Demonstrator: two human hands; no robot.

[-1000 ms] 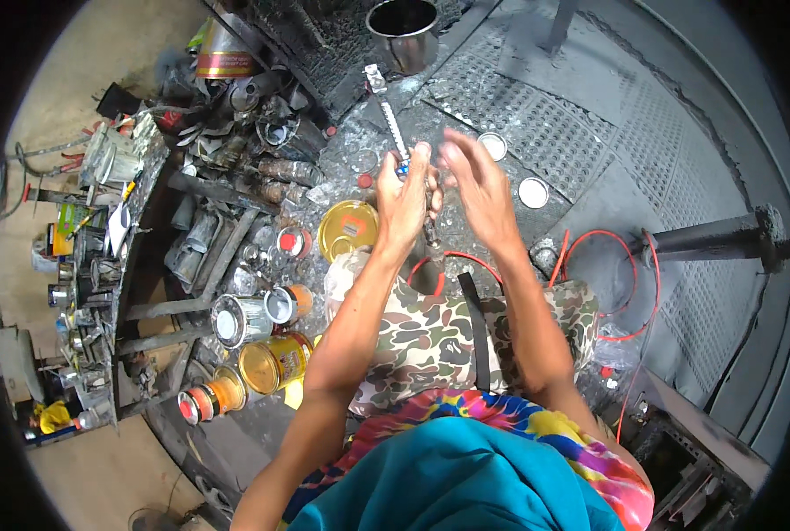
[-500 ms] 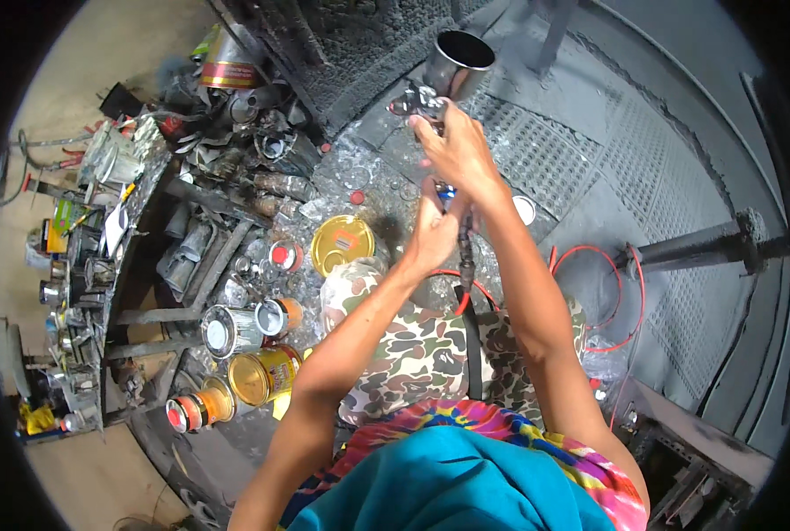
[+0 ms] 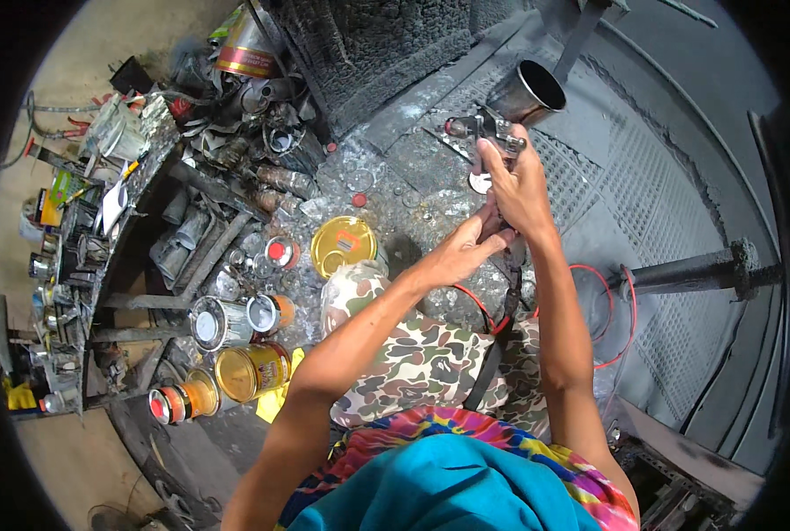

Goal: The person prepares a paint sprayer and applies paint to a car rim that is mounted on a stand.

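Note:
A dark metal spray gun (image 3: pixel 492 133) with a shiny metal cup (image 3: pixel 527 93) is held out in front of me, tilted to the right. My right hand (image 3: pixel 520 188) wraps round its grip, just below the gun body. Against the lower end of the grip, my left hand (image 3: pixel 461 252) has its thumb and fingers closed round the part above the hose fitting. That part is mostly hidden by the fingers. A dark hose fitting (image 3: pixel 513 274) hangs below my hands and leads into a red air hose (image 3: pixel 476 305).
Left of my camouflage-clad knees stand a gold-lidded can (image 3: pixel 342 246), a yellow can (image 3: pixel 253 372) and other paint cans. A cluttered bench (image 3: pixel 103 265) runs along the left. At right are perforated floor plates (image 3: pixel 651 177), a horizontal post (image 3: pixel 687 270) and a looped red hose (image 3: pixel 632 310).
Both hands and the spray gun have swung to the right, and the cup has moved right and slightly down. The left hand has shifted right and slightly down, staying beneath the right.

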